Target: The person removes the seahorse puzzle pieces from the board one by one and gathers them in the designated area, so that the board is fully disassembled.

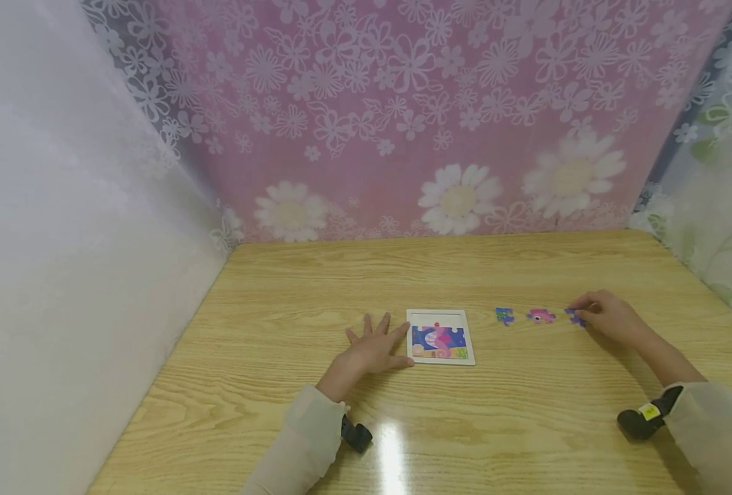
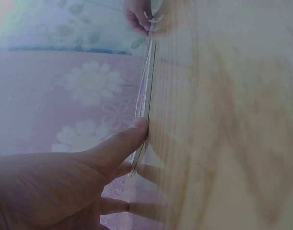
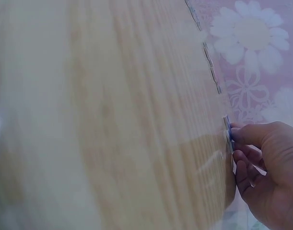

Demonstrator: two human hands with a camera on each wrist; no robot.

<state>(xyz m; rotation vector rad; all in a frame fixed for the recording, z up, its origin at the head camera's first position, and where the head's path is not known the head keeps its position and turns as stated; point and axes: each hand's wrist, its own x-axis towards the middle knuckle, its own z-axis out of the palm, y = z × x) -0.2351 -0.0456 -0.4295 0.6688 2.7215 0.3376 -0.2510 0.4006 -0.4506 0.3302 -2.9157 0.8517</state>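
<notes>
A white-framed jigsaw puzzle [image 1: 440, 337] lies on the table, its lower part filled with a pink seahorse on blue and its upper strip bare white. My left hand [image 1: 372, 349] spreads its straight fingers at the frame's left side, the thumb [image 2: 136, 125] against its edge. To the right, my right hand [image 1: 610, 317] pinches a blue puzzle piece [image 1: 575, 317] between thumb and fingers, low at the tabletop. Between that piece and the frame lie a pink puzzle piece with an eye [image 1: 541, 315] and a blue-green puzzle piece [image 1: 504, 315].
The wood-grain table [image 1: 316, 289] ends at a pink flowered curtain [image 1: 366, 137] at the back. A pale curtain [image 1: 81, 227] hangs along the left, and another stands on the right. Both wrists wear black camera bands.
</notes>
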